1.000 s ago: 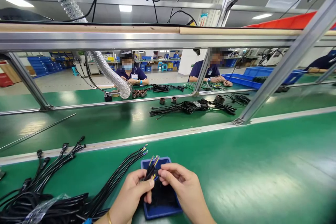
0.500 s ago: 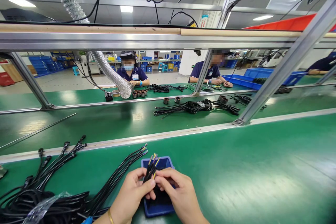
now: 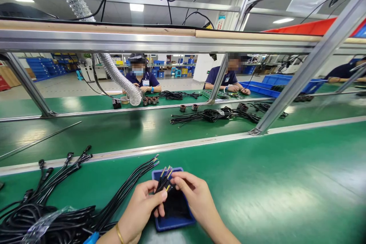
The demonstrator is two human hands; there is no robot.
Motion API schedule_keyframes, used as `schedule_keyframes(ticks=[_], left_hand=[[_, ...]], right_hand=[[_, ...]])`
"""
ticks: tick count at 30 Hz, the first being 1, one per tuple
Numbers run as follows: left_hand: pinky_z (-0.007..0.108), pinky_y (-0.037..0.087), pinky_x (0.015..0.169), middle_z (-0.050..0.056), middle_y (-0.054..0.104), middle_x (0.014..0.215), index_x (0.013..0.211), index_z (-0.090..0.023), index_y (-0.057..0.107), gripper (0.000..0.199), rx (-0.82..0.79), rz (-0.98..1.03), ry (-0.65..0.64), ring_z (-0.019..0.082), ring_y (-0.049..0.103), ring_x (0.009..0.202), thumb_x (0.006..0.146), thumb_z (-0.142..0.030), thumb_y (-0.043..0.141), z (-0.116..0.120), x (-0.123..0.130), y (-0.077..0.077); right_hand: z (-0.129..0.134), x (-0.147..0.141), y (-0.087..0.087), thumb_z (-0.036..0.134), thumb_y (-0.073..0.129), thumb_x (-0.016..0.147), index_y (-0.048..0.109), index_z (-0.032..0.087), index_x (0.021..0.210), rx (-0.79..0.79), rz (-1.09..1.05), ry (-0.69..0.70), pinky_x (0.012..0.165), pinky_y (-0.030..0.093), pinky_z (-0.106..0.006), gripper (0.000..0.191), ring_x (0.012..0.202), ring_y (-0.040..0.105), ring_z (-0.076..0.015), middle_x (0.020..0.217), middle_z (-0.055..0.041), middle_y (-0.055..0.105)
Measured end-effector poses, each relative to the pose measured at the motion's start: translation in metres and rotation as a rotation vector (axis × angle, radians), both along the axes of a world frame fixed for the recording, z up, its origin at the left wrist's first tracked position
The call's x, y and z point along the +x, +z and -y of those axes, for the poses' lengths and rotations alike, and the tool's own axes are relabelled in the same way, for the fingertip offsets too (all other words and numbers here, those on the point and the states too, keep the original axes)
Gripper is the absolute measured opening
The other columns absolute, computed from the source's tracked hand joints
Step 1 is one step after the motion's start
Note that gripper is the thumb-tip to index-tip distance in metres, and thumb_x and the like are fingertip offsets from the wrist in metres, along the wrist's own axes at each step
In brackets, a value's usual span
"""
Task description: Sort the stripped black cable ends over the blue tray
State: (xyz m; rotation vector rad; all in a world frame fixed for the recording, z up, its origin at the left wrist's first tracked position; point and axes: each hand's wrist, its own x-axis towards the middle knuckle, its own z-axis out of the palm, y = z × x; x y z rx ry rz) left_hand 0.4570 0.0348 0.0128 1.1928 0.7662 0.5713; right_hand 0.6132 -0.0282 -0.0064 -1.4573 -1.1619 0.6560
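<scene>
At six o'clock, above the blue bin (image 3: 175, 225), my left fingers (image 3: 157, 199) pinch a bunch of black cable ends (image 3: 161, 185). My right fingers (image 3: 183, 184) are bent at its three o'clock side, gripping what I cannot tell; coiled cables (image 3: 71, 220) lie on the tabletop (image 3: 271, 183) at eight.

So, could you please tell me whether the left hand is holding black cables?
Yes, the left hand grips several black cables, their coloured wire tips sticking out.
</scene>
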Motion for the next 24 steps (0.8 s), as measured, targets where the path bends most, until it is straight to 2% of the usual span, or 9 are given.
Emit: schedule_keyframes(ticks=[3, 5, 7, 9, 12, 15, 19, 21, 24], left_hand=[[0.021, 0.034, 0.047, -0.004, 0.052, 0.050, 0.070, -0.014, 0.061, 0.038, 0.031, 0.003, 0.064, 0.009, 0.046, 0.045, 0.067, -0.049, 0.076, -0.001, 0.000, 0.001], [0.021, 0.034, 0.048, -0.003, 0.053, 0.051, 0.069, -0.015, 0.060, 0.038, 0.041, 0.004, 0.087, 0.009, 0.046, 0.046, 0.067, -0.049, 0.077, -0.001, -0.001, 0.001], [0.021, 0.034, 0.048, -0.003, 0.053, 0.051, 0.068, -0.015, 0.060, 0.039, 0.041, -0.002, 0.087, 0.009, 0.045, 0.046, 0.067, -0.049, 0.077, -0.001, -0.001, 0.000], [0.021, 0.034, 0.047, -0.004, 0.052, 0.050, 0.068, -0.015, 0.059, 0.039, 0.040, -0.012, 0.079, 0.009, 0.045, 0.046, 0.067, -0.050, 0.076, 0.000, -0.001, -0.001], [0.021, 0.034, 0.047, -0.004, 0.052, 0.052, 0.070, -0.014, 0.060, 0.039, 0.038, -0.009, 0.063, 0.009, 0.045, 0.046, 0.069, -0.050, 0.075, 0.000, -0.001, -0.002], [0.021, 0.034, 0.047, -0.003, 0.053, 0.056, 0.075, -0.014, 0.062, 0.039, 0.034, -0.004, 0.041, 0.009, 0.046, 0.047, 0.069, -0.051, 0.075, 0.000, -0.001, -0.001], [0.022, 0.034, 0.048, -0.004, 0.052, 0.051, 0.079, -0.013, 0.063, 0.042, 0.052, -0.017, -0.004, 0.010, 0.045, 0.045, 0.068, -0.053, 0.074, 0.001, -0.001, -0.001], [0.022, 0.033, 0.049, -0.004, 0.052, 0.048, 0.080, -0.013, 0.063, 0.043, 0.065, -0.032, -0.017, 0.010, 0.043, 0.044, 0.069, -0.053, 0.073, 0.001, -0.001, -0.002], [0.022, 0.033, 0.049, -0.004, 0.052, 0.046, 0.079, -0.013, 0.062, 0.043, 0.076, -0.050, -0.030, 0.010, 0.043, 0.044, 0.069, -0.054, 0.072, 0.001, -0.001, -0.002]], right_hand=[[-0.005, -0.003, -0.006, 0.028, 0.061, 0.089, 0.074, 0.023, 0.087, -0.053, 0.646, 0.073, 0.081, 0.042, -0.039, 0.014, 0.088, 0.060, -0.0242, 0.088, -0.0044, 0.075], [-0.010, -0.007, -0.011, 0.026, 0.069, 0.084, 0.074, 0.023, 0.084, -0.116, 0.966, 0.143, 0.079, 0.039, -0.039, 0.006, 0.088, 0.057, -0.0257, 0.084, -0.0048, 0.074], [-0.015, -0.011, -0.015, 0.023, 0.070, 0.084, 0.074, 0.021, 0.078, -0.164, 1.097, 0.171, 0.074, 0.037, -0.037, 0.007, 0.084, 0.056, -0.0251, 0.078, -0.0062, 0.073], [-0.016, -0.012, -0.016, 0.018, 0.068, 0.086, 0.073, 0.020, 0.073, -0.183, 1.121, 0.160, 0.072, 0.036, -0.036, 0.014, 0.081, 0.056, -0.0238, 0.073, -0.0061, 0.071], [-0.011, -0.009, -0.009, 0.016, 0.067, 0.086, 0.072, 0.023, 0.078, -0.150, 0.986, 0.141, 0.073, 0.036, -0.034, 0.012, 0.083, 0.056, -0.0222, 0.078, -0.0026, 0.071], [-0.004, -0.004, 0.001, 0.019, 0.060, 0.089, 0.071, 0.024, 0.080, -0.063, 0.602, 0.116, 0.076, 0.039, -0.032, 0.015, 0.085, 0.058, -0.0204, 0.082, -0.0008, 0.071], [-0.001, 0.002, 0.009, 0.040, 0.058, 0.087, 0.068, 0.020, 0.073, -0.025, 0.096, 0.035, 0.072, 0.045, -0.029, 0.026, 0.074, 0.059, -0.0195, 0.075, -0.0027, 0.068], [-0.001, 0.003, 0.010, 0.047, 0.062, 0.082, 0.067, 0.018, 0.069, -0.027, -0.049, 0.019, 0.068, 0.045, -0.028, 0.032, 0.070, 0.058, -0.0188, 0.071, -0.0025, 0.066], [-0.003, 0.003, 0.008, 0.050, 0.066, 0.078, 0.068, 0.017, 0.069, -0.022, -0.170, 0.006, 0.066, 0.045, -0.026, 0.034, 0.067, 0.058, -0.0178, 0.068, -0.0019, 0.065]])
